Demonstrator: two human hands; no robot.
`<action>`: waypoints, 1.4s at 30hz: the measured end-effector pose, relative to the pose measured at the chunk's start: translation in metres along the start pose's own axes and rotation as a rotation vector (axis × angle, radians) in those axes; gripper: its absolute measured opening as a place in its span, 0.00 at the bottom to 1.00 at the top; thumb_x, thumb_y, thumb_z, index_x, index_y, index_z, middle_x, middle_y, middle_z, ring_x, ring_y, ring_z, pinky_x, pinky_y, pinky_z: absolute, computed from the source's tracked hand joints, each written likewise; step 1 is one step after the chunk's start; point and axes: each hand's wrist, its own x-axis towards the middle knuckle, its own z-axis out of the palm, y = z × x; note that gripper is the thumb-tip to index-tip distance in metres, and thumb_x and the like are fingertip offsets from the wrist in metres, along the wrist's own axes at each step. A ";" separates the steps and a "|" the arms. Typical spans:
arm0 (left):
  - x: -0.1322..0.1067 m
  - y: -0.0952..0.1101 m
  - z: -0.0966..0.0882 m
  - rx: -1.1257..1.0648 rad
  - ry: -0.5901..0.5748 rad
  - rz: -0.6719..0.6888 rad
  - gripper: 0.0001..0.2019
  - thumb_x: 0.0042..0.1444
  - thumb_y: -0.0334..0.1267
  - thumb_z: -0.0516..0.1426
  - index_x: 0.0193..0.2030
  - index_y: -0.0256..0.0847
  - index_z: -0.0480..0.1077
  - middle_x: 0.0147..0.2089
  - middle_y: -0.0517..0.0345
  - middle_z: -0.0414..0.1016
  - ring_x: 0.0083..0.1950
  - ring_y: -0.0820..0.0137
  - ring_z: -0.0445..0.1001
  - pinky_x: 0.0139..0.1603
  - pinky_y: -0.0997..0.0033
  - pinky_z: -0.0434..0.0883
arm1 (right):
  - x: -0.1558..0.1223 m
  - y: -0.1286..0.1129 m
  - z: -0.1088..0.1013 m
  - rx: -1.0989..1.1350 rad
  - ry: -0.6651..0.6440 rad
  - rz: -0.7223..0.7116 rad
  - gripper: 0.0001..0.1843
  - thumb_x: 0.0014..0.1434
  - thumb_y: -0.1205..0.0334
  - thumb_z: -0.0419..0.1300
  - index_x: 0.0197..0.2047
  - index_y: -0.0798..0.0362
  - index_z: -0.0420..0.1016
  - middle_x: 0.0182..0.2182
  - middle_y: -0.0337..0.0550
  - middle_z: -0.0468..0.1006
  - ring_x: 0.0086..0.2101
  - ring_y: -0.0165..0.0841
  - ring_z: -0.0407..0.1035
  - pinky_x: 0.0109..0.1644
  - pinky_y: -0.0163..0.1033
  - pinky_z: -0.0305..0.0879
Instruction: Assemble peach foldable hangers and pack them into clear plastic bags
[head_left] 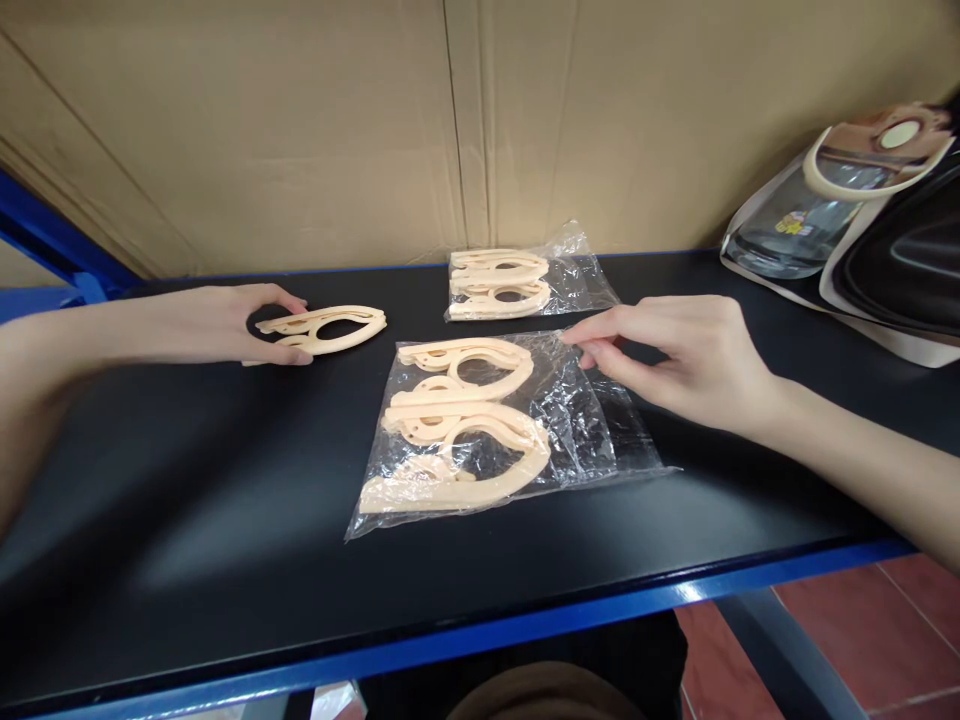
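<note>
My left hand (pixel 225 322) grips a loose stack of cream plastic folding hangers (pixel 330 330) lying on the black tabletop (pixel 187 520), thumb and fingers closed round its left end. My right hand (pixel 675 355) pinches the upper right edge of a clear plastic bag (pixel 592 430) that lies flat in the middle and holds several of the same cream hangers (pixel 457 430). A second clear bag (pixel 570 270) with more hangers (pixel 499 283) lies behind it, near the cardboard wall.
A cardboard wall (pixel 337 130) stands along the back of the table. At the far right sits a clear, cream and black bag (pixel 847 230). The table has a blue front edge (pixel 525 625); red floor tiles (pixel 885 620) show below.
</note>
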 end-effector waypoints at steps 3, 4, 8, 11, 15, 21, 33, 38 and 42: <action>0.001 0.029 -0.006 0.164 -0.093 -0.258 0.34 0.43 0.68 0.64 0.50 0.47 0.72 0.32 0.64 0.77 0.33 0.61 0.73 0.34 0.66 0.63 | 0.001 -0.002 -0.002 -0.007 0.055 0.048 0.11 0.68 0.62 0.55 0.46 0.47 0.80 0.29 0.36 0.84 0.28 0.33 0.77 0.35 0.40 0.72; 0.000 0.039 -0.009 0.172 -0.079 -0.251 0.32 0.49 0.68 0.61 0.51 0.45 0.71 0.34 0.62 0.77 0.34 0.61 0.73 0.35 0.67 0.64 | 0.001 -0.003 -0.002 -0.009 0.075 0.056 0.11 0.68 0.61 0.55 0.45 0.47 0.80 0.29 0.36 0.84 0.29 0.33 0.77 0.36 0.40 0.72; -0.005 0.072 -0.011 0.192 0.033 -0.171 0.29 0.58 0.64 0.55 0.54 0.43 0.66 0.40 0.58 0.76 0.35 0.63 0.72 0.37 0.65 0.66 | 0.001 -0.005 -0.003 0.022 0.140 0.047 0.10 0.67 0.63 0.57 0.46 0.48 0.80 0.34 0.39 0.84 0.32 0.34 0.77 0.39 0.41 0.72; -0.009 0.095 -0.005 0.137 0.092 -0.092 0.32 0.56 0.64 0.56 0.58 0.42 0.62 0.45 0.54 0.76 0.39 0.59 0.73 0.40 0.60 0.69 | 0.001 -0.005 -0.002 0.007 0.158 -0.007 0.11 0.66 0.64 0.58 0.48 0.48 0.79 0.41 0.42 0.83 0.41 0.37 0.77 0.47 0.44 0.73; -0.019 0.131 0.012 0.142 0.162 0.075 0.32 0.56 0.62 0.55 0.59 0.42 0.60 0.49 0.50 0.76 0.46 0.54 0.74 0.43 0.57 0.70 | 0.004 -0.009 0.002 -0.060 0.144 -0.107 0.14 0.65 0.61 0.60 0.53 0.52 0.76 0.53 0.53 0.78 0.51 0.44 0.73 0.56 0.52 0.70; -0.041 0.179 0.047 0.130 0.262 0.470 0.30 0.56 0.60 0.57 0.57 0.41 0.60 0.50 0.49 0.75 0.47 0.54 0.75 0.50 0.52 0.71 | 0.004 -0.026 0.007 -0.055 0.017 -0.222 0.24 0.66 0.48 0.60 0.60 0.51 0.69 0.61 0.55 0.72 0.58 0.47 0.69 0.56 0.55 0.68; -0.050 0.189 0.055 0.027 0.322 0.593 0.30 0.59 0.57 0.56 0.63 0.45 0.56 0.50 0.52 0.75 0.46 0.56 0.75 0.49 0.52 0.69 | 0.000 -0.047 0.008 -0.002 -0.093 -0.201 0.29 0.67 0.47 0.58 0.65 0.52 0.63 0.61 0.54 0.72 0.58 0.44 0.69 0.58 0.51 0.68; -0.047 0.184 0.053 -0.081 0.187 0.533 0.38 0.59 0.64 0.56 0.67 0.44 0.54 0.63 0.47 0.68 0.58 0.50 0.71 0.59 0.48 0.68 | 0.004 -0.038 0.000 -0.026 -0.105 -0.128 0.34 0.62 0.52 0.62 0.67 0.52 0.60 0.58 0.52 0.73 0.58 0.48 0.67 0.60 0.56 0.68; -0.042 0.172 0.049 -0.172 0.126 0.416 0.38 0.65 0.61 0.51 0.74 0.42 0.48 0.71 0.46 0.61 0.68 0.49 0.63 0.67 0.50 0.65 | 0.012 -0.008 -0.029 -0.162 -0.158 0.028 0.39 0.58 0.48 0.62 0.69 0.49 0.59 0.58 0.51 0.72 0.56 0.54 0.67 0.60 0.63 0.66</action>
